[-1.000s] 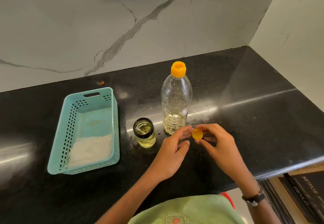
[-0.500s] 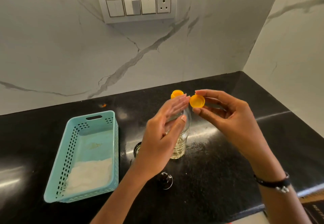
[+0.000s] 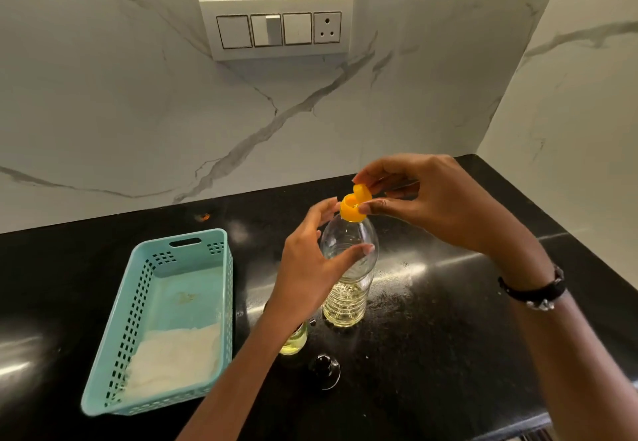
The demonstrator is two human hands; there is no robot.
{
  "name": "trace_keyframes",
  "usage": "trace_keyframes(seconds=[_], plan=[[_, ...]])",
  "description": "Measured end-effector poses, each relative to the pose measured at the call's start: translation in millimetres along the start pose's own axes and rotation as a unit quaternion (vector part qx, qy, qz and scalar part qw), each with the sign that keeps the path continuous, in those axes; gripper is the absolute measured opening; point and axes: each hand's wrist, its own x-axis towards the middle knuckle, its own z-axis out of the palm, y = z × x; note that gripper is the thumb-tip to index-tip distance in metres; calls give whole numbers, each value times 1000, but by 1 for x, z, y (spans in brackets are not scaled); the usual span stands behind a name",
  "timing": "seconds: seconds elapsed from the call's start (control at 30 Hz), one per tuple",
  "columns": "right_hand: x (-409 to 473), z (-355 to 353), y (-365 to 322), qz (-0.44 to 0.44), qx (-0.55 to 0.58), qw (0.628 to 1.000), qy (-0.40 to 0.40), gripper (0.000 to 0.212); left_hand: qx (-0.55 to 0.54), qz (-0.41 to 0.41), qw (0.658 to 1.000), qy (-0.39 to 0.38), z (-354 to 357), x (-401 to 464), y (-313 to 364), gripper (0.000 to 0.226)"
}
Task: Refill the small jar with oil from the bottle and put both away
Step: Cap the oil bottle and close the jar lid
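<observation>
- Left hand [image 3: 310, 268] is wrapped loosely round the upper shoulder of the bottle [image 3: 348, 275], thumb across the front; contact looks light, though whether the palm is pressing the wall cannot be told from here.
- Right hand [image 3: 428, 199] pinches a small yellow cap [image 3: 362, 192] between thumb and fingertips, held at the bottle's yellow collar [image 3: 350, 211] — touching it or just above.
- Bottle stands upright on the black worktop [image 3: 466, 319], oil only in its lower ribbed part.
- Small jar [image 3: 295, 340] sits just left of the bottle, mostly hidden behind the left forearm; pale oil shows in it. A dark round lid with a clear rim [image 3: 324, 370] lies on the worktop just in front — probably the jar's.
- Risk: cap seated crooked, then leaking once the bottle is laid down or carried. Cause: pressing it on at an angle.
- Risk: thin clear plastic buckling under a tight squeeze, pushing oil up to the neck.
- Risk: left forearm knocking the open jar, since it passes directly over it.
- Risk: oily fingers slipping on the smooth cap.
- Materials: bottle is clear thin plastic, domed above, ringed below; worktop is polished speckled stone, glossy; turquoise basket [image 3: 138, 302] is rigid perforated plastic holding a white cloth-like pad.
</observation>
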Motion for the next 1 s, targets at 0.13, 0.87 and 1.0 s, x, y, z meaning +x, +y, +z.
trace_keyframes(seconds=[0.13, 0.87, 1.0], plan=[[10, -4, -3, -17, -60, 996, -58, 35, -20, -2, 1000, 2, 2, 2, -3, 61], [23, 7, 15, -138, -251, 952, -108, 52, -23, 43, 999, 12, 7, 3, -10, 50], [22, 13, 18, -165, -324, 928, -77, 49, -19, 43, 999, 13, 7, 3, -8, 47]])
